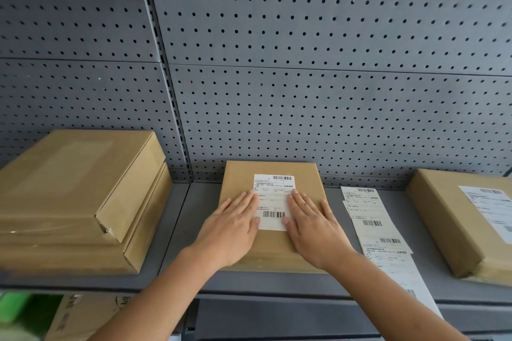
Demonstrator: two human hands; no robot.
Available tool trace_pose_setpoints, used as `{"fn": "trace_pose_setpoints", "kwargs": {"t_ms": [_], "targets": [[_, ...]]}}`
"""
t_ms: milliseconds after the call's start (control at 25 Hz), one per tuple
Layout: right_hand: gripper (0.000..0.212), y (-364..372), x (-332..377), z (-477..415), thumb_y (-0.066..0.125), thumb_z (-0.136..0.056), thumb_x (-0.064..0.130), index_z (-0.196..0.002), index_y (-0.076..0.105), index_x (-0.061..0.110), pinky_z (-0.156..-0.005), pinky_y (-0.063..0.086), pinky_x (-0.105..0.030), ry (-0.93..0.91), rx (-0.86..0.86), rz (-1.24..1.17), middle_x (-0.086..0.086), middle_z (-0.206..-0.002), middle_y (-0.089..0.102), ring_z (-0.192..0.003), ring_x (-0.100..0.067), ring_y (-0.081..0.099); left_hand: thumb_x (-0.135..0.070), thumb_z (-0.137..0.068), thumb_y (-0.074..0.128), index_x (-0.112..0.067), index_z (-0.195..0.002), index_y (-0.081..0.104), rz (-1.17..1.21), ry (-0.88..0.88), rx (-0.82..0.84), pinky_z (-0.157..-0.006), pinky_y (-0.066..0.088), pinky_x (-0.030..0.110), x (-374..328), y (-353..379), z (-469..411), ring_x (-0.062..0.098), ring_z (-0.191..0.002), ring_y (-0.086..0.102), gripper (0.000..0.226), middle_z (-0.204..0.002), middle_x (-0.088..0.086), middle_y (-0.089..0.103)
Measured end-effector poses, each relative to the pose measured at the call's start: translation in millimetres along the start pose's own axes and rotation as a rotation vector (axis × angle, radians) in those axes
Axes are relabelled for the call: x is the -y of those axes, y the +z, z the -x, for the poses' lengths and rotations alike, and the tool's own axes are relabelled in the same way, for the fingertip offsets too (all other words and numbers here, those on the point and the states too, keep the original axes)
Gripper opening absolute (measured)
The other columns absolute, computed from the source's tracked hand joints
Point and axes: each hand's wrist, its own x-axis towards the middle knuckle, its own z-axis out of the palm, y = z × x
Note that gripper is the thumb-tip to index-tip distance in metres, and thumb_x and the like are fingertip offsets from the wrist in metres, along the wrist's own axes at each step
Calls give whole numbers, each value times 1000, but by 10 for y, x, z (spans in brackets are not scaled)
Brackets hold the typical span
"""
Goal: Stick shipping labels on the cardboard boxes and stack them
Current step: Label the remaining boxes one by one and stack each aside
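Both hands flat, apart: left hand (232, 223) and right hand (311, 225) flank label (273, 202) on box (271, 243); stack (74, 202) lies left, nearer left hand.

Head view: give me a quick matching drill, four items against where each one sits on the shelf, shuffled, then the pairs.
Items:
1. middle box
2. stacked boxes
3. label strip
4. right box

Places:
A. loose on the shelf between two boxes
B. far left, one on another, no label showing
C. under both flat hands, left hand and right hand
D. far right, label already on top

Pairs: 1-C, 2-B, 3-A, 4-D
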Motion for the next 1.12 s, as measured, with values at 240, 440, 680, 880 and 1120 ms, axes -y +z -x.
{"fn": "trace_pose_setpoints", "kwargs": {"t_ms": [240,440,680,880,1120], "targets": [[65,-89,-76,212,8,-103,50,-160,7,19,-124,-8,-42,30,-32,-24,6,-168,0,-153,-8,-5,-45,-108,7,-22,-159,-12,36,7,-10,-127,-7,30,23,-42,227,2,-152,-18,59,-166,-10,-20],[63,128,262,485,8,-104,47,-158,21,17,-124,6,-45,-203,-68,-19,4,-165,15,-152,-11,9,-46,-107,2,-22,-160,-10,-15,148,-15,-127,-7,31,-291,62,468,2,-152,-20,60,-166,-10,-20],[75,169,57,557,-6,-97,59,-159,19,23,-119,-3,-41,-123,-83,14,12,-165,8,-148,0,-4,-49,-103,0,-26,-157,-17,-31,16,1,-124,-12,27,-59,15,546,2,-150,-22,61,-163,-12,-26],[81,52,-304,677,-8,-89,68,-159,3,29,-123,-8,-33,99,-58,-44,20,-163,-6,-148,3,-11,-56,-102,0,-26,-157,-17,60,-163,-12,-124,-7,26,300,50,595,2,-151,-18,65,-163,-12,-24],[71,-90,-520,676,34,-101,55,-160,10,22,-120,6,-27,345,1,-555,11,-166,10,-153,-6,3,-81,-83,24,-33,-162,11,865,-505,11,-125,13,38,440,111,569,9,-156,13,93,-169,-14,11]]}}
